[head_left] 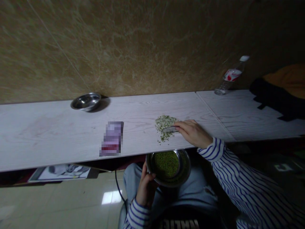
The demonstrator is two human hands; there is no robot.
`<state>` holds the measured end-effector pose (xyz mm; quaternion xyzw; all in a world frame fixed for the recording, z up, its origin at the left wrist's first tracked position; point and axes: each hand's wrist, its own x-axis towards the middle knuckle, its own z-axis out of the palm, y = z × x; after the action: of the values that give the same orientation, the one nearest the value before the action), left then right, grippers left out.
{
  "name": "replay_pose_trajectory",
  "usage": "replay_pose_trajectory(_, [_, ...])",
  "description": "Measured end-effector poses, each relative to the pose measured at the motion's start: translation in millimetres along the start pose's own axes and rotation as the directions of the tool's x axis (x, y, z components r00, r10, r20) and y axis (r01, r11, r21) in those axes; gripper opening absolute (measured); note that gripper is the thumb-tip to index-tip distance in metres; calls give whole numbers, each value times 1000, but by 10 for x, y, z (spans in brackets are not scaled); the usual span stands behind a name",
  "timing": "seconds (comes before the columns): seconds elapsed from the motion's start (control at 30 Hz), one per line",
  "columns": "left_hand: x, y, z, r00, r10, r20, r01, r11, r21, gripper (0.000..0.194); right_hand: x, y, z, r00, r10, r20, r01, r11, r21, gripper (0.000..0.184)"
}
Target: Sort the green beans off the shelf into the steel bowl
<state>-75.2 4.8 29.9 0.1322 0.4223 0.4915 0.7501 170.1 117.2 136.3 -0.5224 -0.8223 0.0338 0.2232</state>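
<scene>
My right hand (193, 133) rests on the white wood-grain tabletop (59, 133) and grips a flat silvery tool (169, 129), perhaps a scraper. Its edge lies against a loose heap of small green grains (164, 127), probably mung beans, with some scattered around it. Below the table edge, my left hand (145, 187) holds the rim of a steel bowl (184, 168) over my lap. That bowl is filled with more of the green grains (165, 164). My right forearm and the bowl's underside partly hide what lies beneath them.
A small steel bowl (85, 101) sits at the table's far edge against a marbled wall. A pixelated flat item (111, 139) lies left of the heap. A plastic bottle (231, 76) stands beyond the far right. Dark cloth (274, 95) lies at right; a black cable (118, 187) hangs below.
</scene>
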Motion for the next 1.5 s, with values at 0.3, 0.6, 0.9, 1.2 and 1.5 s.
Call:
replay_pose_trajectory(0.3, [-42, 12, 66, 999, 3, 41, -2, 1000, -11, 84, -185, -225, 153, 1000, -29, 7, 29, 998, -56, 24])
replay_pose_trajectory(0.6, [-34, 7, 53, 999, -8, 35, 9, 1000, -13, 83, -328, -281, 142, 998, -57, 3, 57, 998, -11, 24])
replay_pose_trajectory(0.9, [-16, -12, 22, 1000, -4, 14, 4, 1000, -10, 83, -546, -220, 124, 993, 10, -121, -11, 1000, -8, 22])
replay_pose_trajectory(1.2, [-4, -69, 4, 999, -26, 42, 28, 998, -54, 84, -704, -347, 123, 993, 18, -115, -18, 1000, 1, 20])
replay_pose_trajectory(1.5, [-19, -44, -24, 999, -7, 39, 9, 998, -56, 75, -461, -669, 316, 987, 53, -150, -53, 999, 1, 22])
